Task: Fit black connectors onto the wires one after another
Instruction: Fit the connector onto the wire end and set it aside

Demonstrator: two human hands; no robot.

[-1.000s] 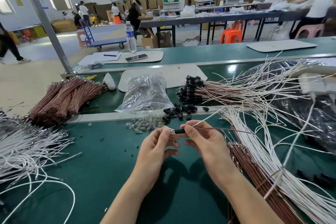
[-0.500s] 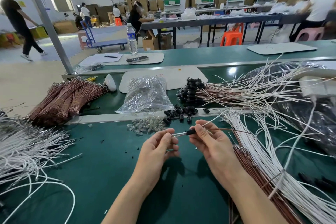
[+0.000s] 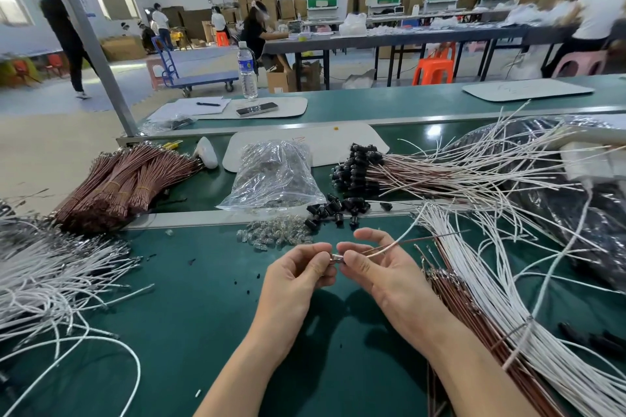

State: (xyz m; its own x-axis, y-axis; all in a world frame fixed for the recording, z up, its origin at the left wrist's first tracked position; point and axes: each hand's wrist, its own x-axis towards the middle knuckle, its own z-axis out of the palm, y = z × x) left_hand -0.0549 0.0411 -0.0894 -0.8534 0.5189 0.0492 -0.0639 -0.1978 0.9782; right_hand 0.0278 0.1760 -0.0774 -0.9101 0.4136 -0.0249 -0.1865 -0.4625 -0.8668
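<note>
a heap of loose black connectors [image 3: 333, 208], small, matte and stubby, lies on the smooth green bench mat [image 3: 176, 315]. just in front of that heap both hands meet above the mat. the right hand [image 3: 382, 269] pinches a thin wire pair [image 3: 393, 245], one strand brown and one white, between thumb and forefinger. the strands trail off to the right of the heap. the left hand [image 3: 298, 278] has its fingers curled in and nips the shiny metal tip [image 3: 335, 258] at the end of that pair. whether a connector sits inside those fingers cannot be told.

directly left of the heap lies a scatter of clear glassy bulbs [image 3: 277, 235]. behind and left of it slumps a crinkled transparent bag [image 3: 274, 176]. right behind the heap rests a sheaf of brown and white wires already capped in black [image 3: 359, 167]. far left of the heap lie tied bundles of brown wire [image 3: 125, 179] and a loose tangle of white wire [image 3: 50, 278]. to the heap's right, long white wires [image 3: 487, 281] fan over a bound bunch of brown ones [image 3: 454, 291].
</note>
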